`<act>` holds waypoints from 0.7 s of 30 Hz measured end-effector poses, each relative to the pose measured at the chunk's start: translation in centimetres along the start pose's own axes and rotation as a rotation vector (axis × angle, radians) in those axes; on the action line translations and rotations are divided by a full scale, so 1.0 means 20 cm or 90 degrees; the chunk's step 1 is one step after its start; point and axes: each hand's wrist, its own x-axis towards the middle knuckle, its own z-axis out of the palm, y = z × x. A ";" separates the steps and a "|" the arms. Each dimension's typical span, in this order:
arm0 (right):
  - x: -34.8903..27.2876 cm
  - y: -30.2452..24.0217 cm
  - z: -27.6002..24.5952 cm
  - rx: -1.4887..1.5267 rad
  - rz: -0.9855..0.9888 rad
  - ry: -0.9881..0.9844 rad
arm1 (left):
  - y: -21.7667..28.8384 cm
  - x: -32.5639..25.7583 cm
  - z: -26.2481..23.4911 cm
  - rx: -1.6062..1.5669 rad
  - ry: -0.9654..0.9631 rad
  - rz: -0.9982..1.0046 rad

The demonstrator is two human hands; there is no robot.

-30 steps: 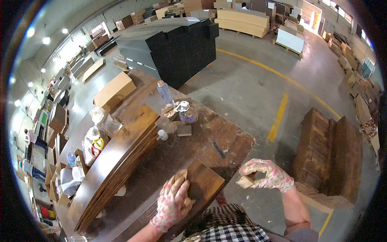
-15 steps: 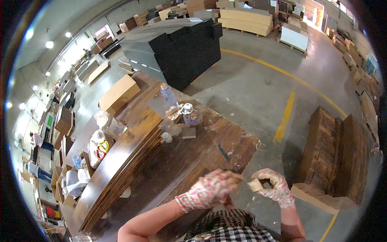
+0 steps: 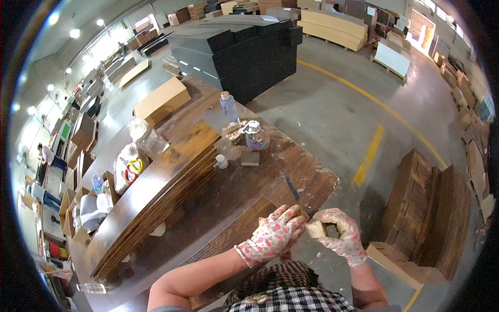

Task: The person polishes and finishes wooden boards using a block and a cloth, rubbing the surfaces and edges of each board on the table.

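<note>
Both my hands wear white gloves with pink spots. My left hand lies flat with its fingers stretched out over the end of a brown wood-grain board at the table's near edge. It holds nothing that I can see. Just to its right, my right hand is curled, gripping a small tan block-like piece between thumb and fingers. The piece's exact kind is unclear. Beyond my hands, a dark flat strip-like tool lies on the brown table.
Stacked curved brown boards lie to the left, with a scissors bag behind them. A clear bottle, a jar and a grey block stand farther back. Brown panels are stacked on the right, black ones beyond.
My right hand has moved left with the tan piece, close to my left hand. My left hand, blurred before, now rests sharp on the board. The whole view has shifted slightly.
</note>
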 end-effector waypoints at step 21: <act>-0.22 -0.31 0.68 -0.490 -0.129 -0.033 | 0.45 -1.28 -0.16 0.024 0.187 -0.232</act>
